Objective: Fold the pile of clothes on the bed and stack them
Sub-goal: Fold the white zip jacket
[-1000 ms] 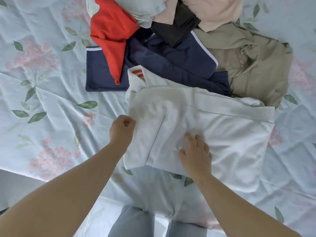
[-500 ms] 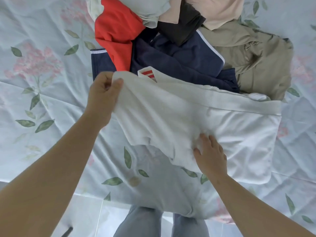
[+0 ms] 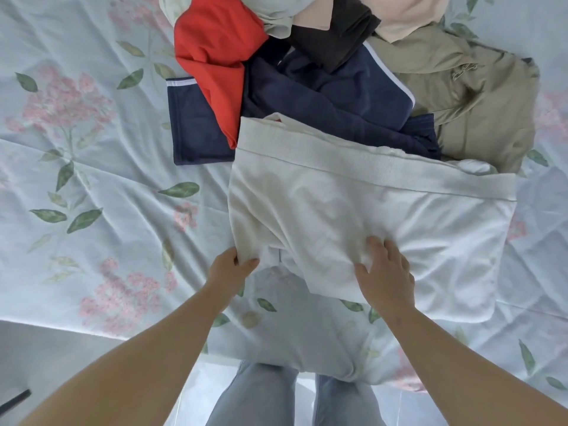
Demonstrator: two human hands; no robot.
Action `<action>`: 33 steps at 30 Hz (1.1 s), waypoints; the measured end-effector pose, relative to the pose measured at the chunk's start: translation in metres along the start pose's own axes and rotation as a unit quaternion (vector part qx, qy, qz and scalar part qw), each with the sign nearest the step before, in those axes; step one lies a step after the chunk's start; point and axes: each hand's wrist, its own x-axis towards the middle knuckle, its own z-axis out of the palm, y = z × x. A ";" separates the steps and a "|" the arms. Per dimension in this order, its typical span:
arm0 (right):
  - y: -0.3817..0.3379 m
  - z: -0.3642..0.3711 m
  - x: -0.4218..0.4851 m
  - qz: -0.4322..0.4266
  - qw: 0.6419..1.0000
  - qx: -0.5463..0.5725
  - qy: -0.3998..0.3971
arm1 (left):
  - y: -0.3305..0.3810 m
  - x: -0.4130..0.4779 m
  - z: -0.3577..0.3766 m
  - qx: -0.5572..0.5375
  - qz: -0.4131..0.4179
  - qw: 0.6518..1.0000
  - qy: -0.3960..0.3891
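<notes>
A white garment with a ribbed hem band lies folded on the bed in front of me. My left hand pinches its near left corner between thumb and fingers. My right hand presses flat on the near edge of the garment, fingers spread. Behind it sits the pile of clothes: a red piece, a navy piece with white trim, a dark brown piece, a khaki piece, a peach piece and a pale green piece.
The bed is covered by a pale blue sheet with pink flowers and green leaves. Its near edge runs across the bottom, with my grey trouser legs and the floor below it.
My left hand lifted the garment's left side up toward the pile, then brought it back down to the near left corner, leaving the ribbed band across the top. My right hand stayed pressed on the near edge.
</notes>
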 end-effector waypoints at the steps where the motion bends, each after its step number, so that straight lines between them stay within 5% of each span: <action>1: 0.000 0.000 0.001 0.001 1.000 0.000 -0.001 | 0.003 0.000 -0.004 0.003 0.018 1.000 0.000; 5: 0.003 -0.002 0.001 -0.008 1.000 -0.005 -0.007 | 0.022 0.003 -0.064 -0.006 0.117 0.990 -0.076; 7: 0.006 -0.003 0.001 -0.011 1.000 -0.010 -0.008 | 0.020 0.006 -0.107 0.164 0.157 0.969 -0.093; 10: 0.008 -0.003 0.000 -0.015 0.999 -0.023 -0.027 | 0.007 0.010 -0.123 0.418 0.137 0.893 -0.099; 12: 0.006 -0.002 0.000 -0.010 0.999 -0.023 -0.035 | 0.006 0.012 -0.099 0.404 0.089 0.895 -0.165; 14: 0.004 -0.001 0.000 -0.001 0.999 -0.013 -0.031 | 0.017 0.015 -0.068 0.207 0.029 0.958 -0.197; 17: 0.004 -0.001 -0.001 -0.010 1.000 -0.020 -0.007 | 0.031 0.025 -0.039 -0.030 -0.025 0.999 0.017; 19: 0.006 -0.003 0.001 -0.018 0.999 -0.026 0.007 | 0.035 0.029 -0.036 0.007 -0.021 0.988 0.153; 24: 0.017 -0.012 0.016 -0.018 0.999 0.039 0.028 | 0.049 0.033 -0.034 0.172 -0.071 0.968 0.170; 28: 0.036 -0.025 0.030 0.001 0.994 0.107 0.027 | 0.099 0.023 0.007 0.248 0.203 0.920 0.225; 33: 0.069 -0.052 0.059 0.010 0.987 0.139 0.084 | 0.161 0.026 0.071 0.400 0.389 0.823 0.106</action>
